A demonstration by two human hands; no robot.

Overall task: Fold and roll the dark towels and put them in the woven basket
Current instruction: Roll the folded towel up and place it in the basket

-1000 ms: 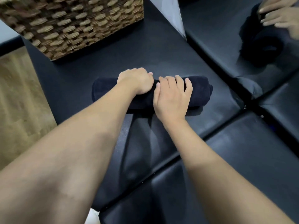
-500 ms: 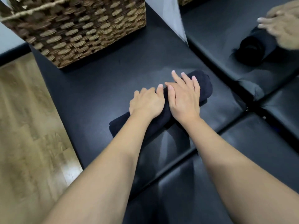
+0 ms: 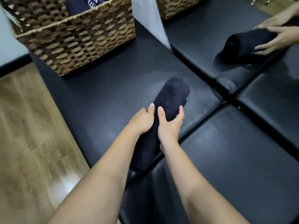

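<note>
Left hand (image 3: pixel 142 121) and right hand (image 3: pixel 169 125) side by side around the middle of a rolled towel (image 3: pixel 169 101), dark and soft, shaped like a thick tube pointing away and slightly right. Left hand curled against its left flank, thumb lying along the top; right hand wrapped over from the other side, thumb on top, fingers (image 3: pixel 180 110) hooked round the far edge. Near end of the roll hidden between the forearms. Beneath both hands, a black padded bench (image 3: pixel 103 97), smooth and faintly shiny, with a seam running just right of the right wrist. Ahead and to the left of the hands, well apart, a woven basket (image 3: pixel 84 44), boxy, coarse tan weave with a braided rim, another dark towel (image 3: pixel 84 4) with pale lettering inside. Left of the left arm, wooden floor (image 3: pixel 29 135). Far right of the hands, a mirror (image 3: pixel 242 46) repeating bench, roll and hands. Nothing lying between the roll and the basket.
</note>
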